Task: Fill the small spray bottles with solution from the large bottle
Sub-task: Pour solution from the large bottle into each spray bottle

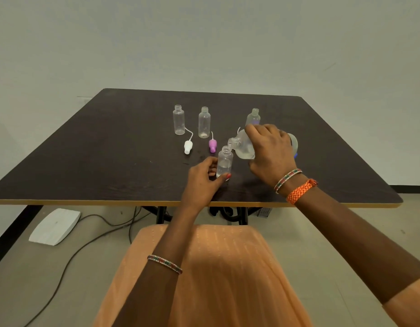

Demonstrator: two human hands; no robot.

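The right hand [270, 152] curls over the large bottle [245, 147], gripping it tipped on its side so its open neck points toward nine o'clock, just above the mouth of a small clear bottle [224, 161]. That small bottle stands upright on the dark table [86, 149], directly at three o'clock of the left hand [204, 178], whose thumb and fingers pinch its lower body. It is uncapped, with clear liquid partway up. At eleven o'clock stand two more uncapped bottles [179, 120] [204, 122]; a white spray cap [188, 147] and a purple spray cap [212, 145] lie before them.
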